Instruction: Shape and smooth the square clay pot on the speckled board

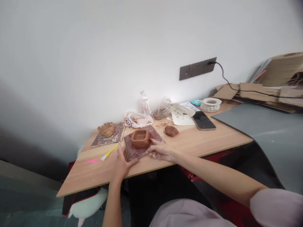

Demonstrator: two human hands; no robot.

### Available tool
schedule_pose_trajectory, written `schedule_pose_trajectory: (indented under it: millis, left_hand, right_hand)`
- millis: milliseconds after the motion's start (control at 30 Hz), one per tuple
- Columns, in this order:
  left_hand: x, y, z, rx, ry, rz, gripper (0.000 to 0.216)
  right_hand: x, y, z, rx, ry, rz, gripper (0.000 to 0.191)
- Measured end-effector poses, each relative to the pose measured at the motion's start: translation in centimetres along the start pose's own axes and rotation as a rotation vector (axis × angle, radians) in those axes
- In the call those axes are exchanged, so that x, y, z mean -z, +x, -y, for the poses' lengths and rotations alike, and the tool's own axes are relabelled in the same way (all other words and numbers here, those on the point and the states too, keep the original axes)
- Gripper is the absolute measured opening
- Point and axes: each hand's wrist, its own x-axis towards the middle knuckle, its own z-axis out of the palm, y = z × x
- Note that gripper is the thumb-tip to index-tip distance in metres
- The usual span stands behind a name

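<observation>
A square brown clay pot (140, 137) stands on a reddish stone tile (155, 134) on the wooden table (213, 138). My left hand (123, 164) grips the tile's near left corner, thumb on top. My right hand (161, 150) rests at the tile's near right edge, fingers curled against it. A loose lump of clay (171, 130) lies just right of the tile.
A second tile (118, 135) at the left carries a lighter clay piece (107, 129). A yellow brush (109, 153), a pink marker (92, 161), a phone (204, 120), a plastic bottle (145, 103), bags, a tape roll (210, 104) and stacked cardboard (272, 91) lie around.
</observation>
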Motion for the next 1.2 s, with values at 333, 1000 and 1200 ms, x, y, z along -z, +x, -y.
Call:
schedule_pose_trajectory:
  millis: [333,1000,1200]
  left_hand:
    - [0.1,-0.1,-0.6,-0.011,0.046,0.003,0.125]
    - [0.1,-0.1,-0.4,-0.041,-0.005,-0.001,0.124]
    - [0.1,-0.1,-0.7,-0.022,0.002,0.011,0.122]
  right_hand:
    - [-2.9,-2.8,-2.6,-0.045,0.051,0.03,0.101]
    - [-4.1,-2.1,-4.2,0.324,-0.37,-0.107,0.098]
    - [-4.6,-1.8,-3.6,0.335,-0.476,-0.104,0.096]
